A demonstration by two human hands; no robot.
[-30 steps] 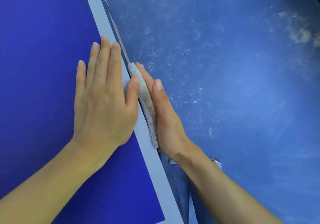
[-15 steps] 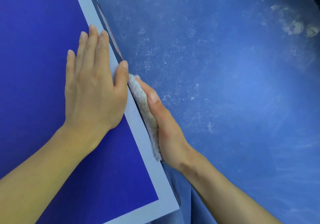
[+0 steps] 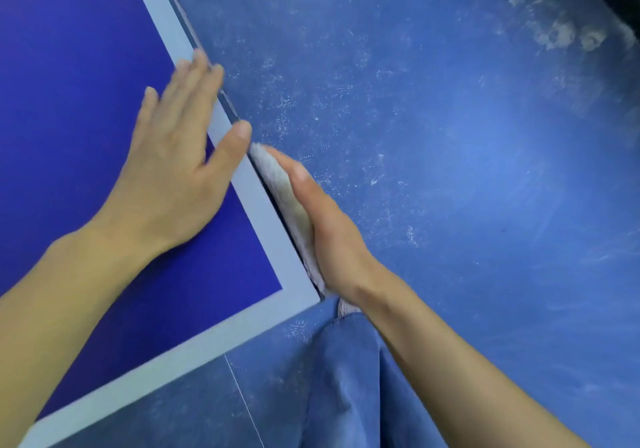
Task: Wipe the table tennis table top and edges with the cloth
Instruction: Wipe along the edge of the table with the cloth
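Note:
The dark blue table tennis table (image 3: 69, 101) fills the left of the head view, with a pale border line along its right side and near end. Its near right corner sits at the lower middle. My left hand (image 3: 173, 170) lies flat on the top, fingers straight, thumb at the border line. My right hand (image 3: 322, 225) presses a whitish fluffy cloth (image 3: 282, 187) against the table's right side edge with straight fingers, just up from the corner. Most of the cloth is hidden between my hand and the edge.
A scuffed blue floor (image 3: 450, 170) with white dusty marks spreads to the right of the table. My blue trouser leg (image 3: 346, 378) stands just beyond the table corner at the bottom. A dark strip crosses the top right corner.
My right hand and the cloth have slid along the side edge toward the near corner, which has come into view. My left hand has stayed flat on the top.

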